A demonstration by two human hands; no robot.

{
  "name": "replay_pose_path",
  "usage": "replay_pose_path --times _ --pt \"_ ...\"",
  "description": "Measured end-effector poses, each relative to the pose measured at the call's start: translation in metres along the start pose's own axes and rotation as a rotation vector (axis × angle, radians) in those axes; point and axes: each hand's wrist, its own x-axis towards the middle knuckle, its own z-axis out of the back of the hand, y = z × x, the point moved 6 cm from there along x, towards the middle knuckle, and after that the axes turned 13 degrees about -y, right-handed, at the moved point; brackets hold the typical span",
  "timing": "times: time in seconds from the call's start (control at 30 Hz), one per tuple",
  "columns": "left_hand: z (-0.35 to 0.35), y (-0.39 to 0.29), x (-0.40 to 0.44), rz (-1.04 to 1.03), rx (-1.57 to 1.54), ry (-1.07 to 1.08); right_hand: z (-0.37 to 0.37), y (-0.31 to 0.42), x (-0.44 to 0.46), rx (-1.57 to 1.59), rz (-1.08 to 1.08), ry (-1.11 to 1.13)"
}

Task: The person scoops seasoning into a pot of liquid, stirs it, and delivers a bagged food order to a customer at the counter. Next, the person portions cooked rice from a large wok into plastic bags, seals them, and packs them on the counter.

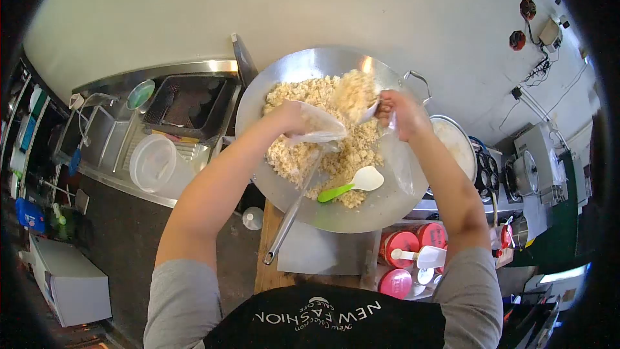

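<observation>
A wide metal wok [303,221] holds a heap of pale, crumbly rice-like food [361,155]. Over its left side my left hand [292,118] is closed on a clear plastic bag [323,126], whose mouth faces right; most of the fingers are hidden. My right hand [402,115] grips a white scoop [369,112], largely covered by a heaped load of the food just right of the bag. Below this hand is a translucent film-like sheet [403,165]. In the wok lie a rice paddle [352,184] with a green handle and a long-handled metal utensil [294,210].
A steel sink [106,136] with a black crate [190,106] and a clear plastic tub [154,163] stands left. Right are a large round pan [452,145] and a stove [487,171]. Red-lidded jars [400,245] with another white scoop [429,256] are below the wok.
</observation>
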Motion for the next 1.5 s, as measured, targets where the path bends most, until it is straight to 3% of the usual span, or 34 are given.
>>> replay_pose_path --times 0.07,0.13,0.2,0.3,0.5,0.6,0.7,0.8,0.9,0.97,1.03,1.13,1.23,1.3,1.37,1.43,1.5 --pt "-0.007 -0.001 0.001 0.059 -0.302 0.020 -0.013 -0.019 0.007 -0.079 0.036 -0.052" --pt "-0.017 0.005 0.008 0.069 -0.456 0.146 -0.026 -0.038 0.023 -0.386 0.157 -0.139" --pt "-0.021 0.006 0.002 0.079 -0.578 0.217 -0.047 -0.045 0.035 -1.090 0.438 -0.084" --pt "-0.016 0.008 -0.015 0.111 -0.633 0.176 -0.111 -0.030 0.029 -1.643 0.760 0.152" --pt "0.016 0.023 -0.022 0.171 -0.418 -0.070 -0.184 -0.041 0.031 -1.975 0.579 0.336" --pt "0.035 0.014 -0.048 0.068 -0.264 -0.058 -0.206 -0.043 0.010 -2.037 0.452 0.326" --pt "0.056 0.006 -0.080 0.089 -0.023 -0.044 -0.220 -0.054 0.004 -2.118 0.517 0.252" --pt "0.066 0.004 -0.106 0.005 0.034 -0.118 -0.229 -0.035 -0.036 -2.120 0.368 0.350" --pt "0.054 0.024 -0.111 -0.223 0.104 -0.157 -0.221 -0.005 -0.046 -1.997 0.461 0.444" --pt "0.059 0.027 -0.123 -0.252 0.097 -0.179 -0.203 0.034 -0.053 -1.807 0.473 0.395" --pt "0.069 0.023 -0.130 -0.246 0.051 -0.198 -0.170 0.063 -0.044 -1.218 0.648 0.344" --pt "0.096 0.001 -0.136 -0.225 -0.099 -0.302 -0.114 0.086 -0.026 -0.548 0.421 0.051" --pt "0.109 -0.045 -0.142 -0.308 -0.245 -0.489 -0.100 0.085 -0.048 0.190 0.356 -0.035" --pt "0.094 -0.071 -0.135 -0.395 -0.272 -0.526 -0.090 0.079 -0.048 0.360 0.375 -0.034" --pt "0.056 -0.085 -0.111 -0.583 -0.411 -0.712 -0.089 0.073 -0.053 0.528 0.355 -0.037" --pt "0.051 -0.091 -0.100 -0.590 -0.525 -0.656 -0.097 0.063 -0.061 0.689 0.295 -0.048" --pt "0.043 -0.091 -0.084 -0.415 -0.599 -0.359 -0.096 0.062 -0.068 0.687 0.342 -0.110"
